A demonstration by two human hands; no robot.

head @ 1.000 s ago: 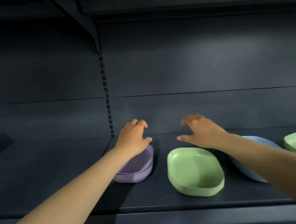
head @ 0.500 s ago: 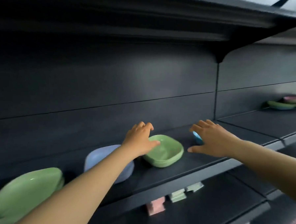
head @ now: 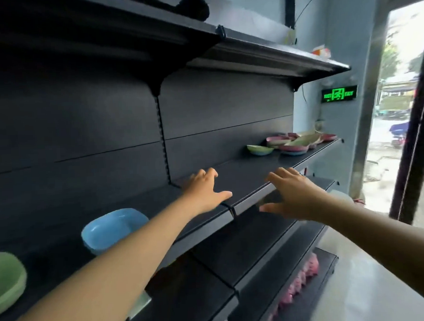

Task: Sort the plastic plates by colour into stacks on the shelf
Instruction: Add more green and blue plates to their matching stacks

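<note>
I held both hands, left hand (head: 204, 191) and right hand (head: 297, 196), empty with fingers spread, between picks; unsorted plates (head: 292, 142) lay well beyond my fingertips, calling for a reach along the shelf (head: 251, 173).

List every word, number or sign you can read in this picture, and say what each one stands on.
"EXIT": right-hand word on the lit green exit sign on the wall beside the doorway, next to a running-figure symbol.
The word left of that symbol: too blurred to read.
The plates on the shelf and the packs on the lower shelves: no readable text.

Empty hands (head: 254, 195) over shelf (head: 263, 167), seemingly.
</note>
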